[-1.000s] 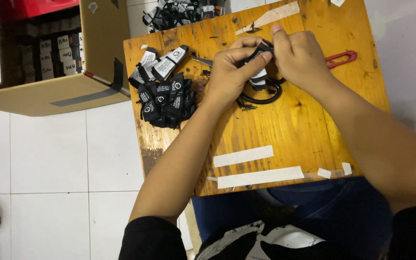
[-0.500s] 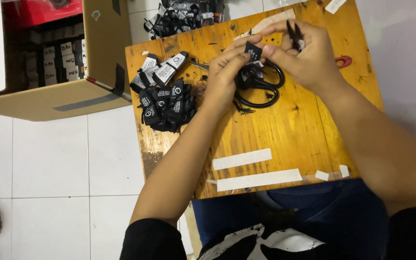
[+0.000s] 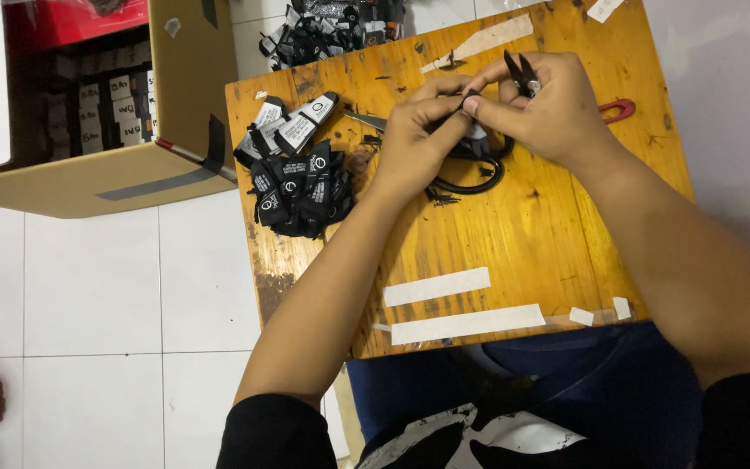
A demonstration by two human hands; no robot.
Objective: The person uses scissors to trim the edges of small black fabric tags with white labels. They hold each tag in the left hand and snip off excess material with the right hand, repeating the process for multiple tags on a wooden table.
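Note:
Over a small wooden table (image 3: 514,252), my left hand (image 3: 414,139) and my right hand (image 3: 549,108) meet and pinch the end of a coiled black cable (image 3: 470,178) between their fingertips. The cable's loop hangs down onto the tabletop below the hands. My right hand also holds small black cutters (image 3: 523,74), whose tips stick up above its fingers. A pile of black and white packaged items (image 3: 292,178) lies on the table left of my left hand.
An open cardboard box (image 3: 88,113) with rows of small packs stands on the white tiled floor to the left. More black items (image 3: 332,26) lie beyond the table's far edge. A red handle (image 3: 618,108) sits by my right wrist. White tape strips (image 3: 440,287) lie near the front edge.
Both hands have lifted slightly and turned the cable end between the fingertips. The cutters now point upward from my right hand.

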